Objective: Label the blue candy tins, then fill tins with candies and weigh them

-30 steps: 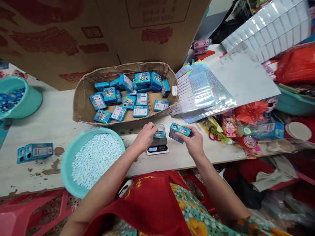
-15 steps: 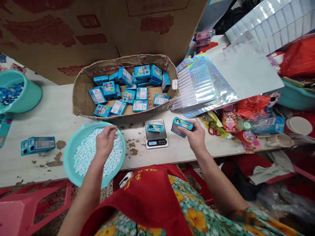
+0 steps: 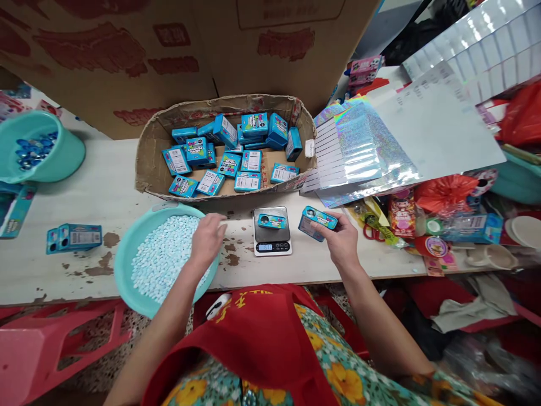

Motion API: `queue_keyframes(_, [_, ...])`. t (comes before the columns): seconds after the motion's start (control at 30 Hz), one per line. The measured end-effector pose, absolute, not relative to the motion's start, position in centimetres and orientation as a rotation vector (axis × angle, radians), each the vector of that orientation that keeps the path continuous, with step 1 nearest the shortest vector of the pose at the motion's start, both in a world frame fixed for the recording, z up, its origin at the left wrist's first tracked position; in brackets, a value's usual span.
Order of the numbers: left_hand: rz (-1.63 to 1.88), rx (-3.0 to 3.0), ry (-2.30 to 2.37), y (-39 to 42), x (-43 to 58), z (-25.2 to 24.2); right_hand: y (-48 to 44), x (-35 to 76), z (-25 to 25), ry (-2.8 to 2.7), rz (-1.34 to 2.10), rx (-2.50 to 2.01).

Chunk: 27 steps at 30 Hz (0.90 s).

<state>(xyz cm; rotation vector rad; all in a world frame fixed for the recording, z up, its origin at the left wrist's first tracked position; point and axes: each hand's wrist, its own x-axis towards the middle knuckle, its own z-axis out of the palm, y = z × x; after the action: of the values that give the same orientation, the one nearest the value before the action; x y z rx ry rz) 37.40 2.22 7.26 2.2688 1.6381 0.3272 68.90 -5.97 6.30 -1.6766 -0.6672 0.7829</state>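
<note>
My right hand [image 3: 343, 235] grips a small blue candy box [image 3: 315, 224] just right of the scale, its top with a round dark opening facing up. On the weighing plate of the small digital scale [image 3: 273, 248] lies another blue box [image 3: 271, 221], also with a round opening. My left hand [image 3: 208, 239] is over the right rim of the turquoise basin [image 3: 127, 293], fingers drawn together and pointing toward the scale. Whatever those fingers hold is hidden. Pale blue candies [image 3: 163, 262] fill the basin.
Behind the scale, a cut-down cardboard tray [image 3: 146, 163] holds several blue boxes. Two more boxes [image 3: 80, 237] stand at left, below a turquoise bucket [image 3: 70, 152] of blue wrapped pieces. Shiny sheets [image 3: 359, 146], red scissors [image 3: 372, 234] and packets crowd the right.
My left hand has moved right, from above the candies to the basin's rim beside the scale. My right hand still holds its box in about the same place. The view has shifted slightly.
</note>
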Motion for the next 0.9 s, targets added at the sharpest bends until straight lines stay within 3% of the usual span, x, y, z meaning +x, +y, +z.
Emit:
queue_keyframes(0.1, [0.206, 2.331, 1.697, 2.8, 39.2, 7.7, -6.3, 69.1, 6.4, -0.655, 0.778, -1.669])
queue_keyframes(0.23, [-0.013, 2.062, 2.206, 2.2, 34.8, 6.6, -6.8, 69.6, 6.2, -0.619, 0.762, -1.672])
queue_keyframes(0.4, [-0.304, 1.961, 1.909, 0.6, 28.3, 4.5, -6.4, 69.5, 5.4, -0.584, 0.771, -1.698])
queue_keyframes(0.5, [-0.140, 1.768, 1.866, 0.3, 26.9, 4.3, -5.8, 69.0, 5.3, -0.606, 0.793, -1.691])
queue_keyframes(0.7, [0.802, 0.768, 1.760, 0.3, 26.0, 5.1, -5.4, 68.6, 5.5, -0.636, 0.804, -1.694])
queue_keyframes(0.8, [0.751, 0.723, 1.713, 0.9, 27.9, 6.2, -5.3, 68.7, 5.3, -0.612, 0.809, -1.702])
queue_keyframes(0.9, [0.465, 1.127, 1.620, 2.2, 32.5, 7.5, -5.1, 68.6, 5.1, -0.604, 0.822, -1.683])
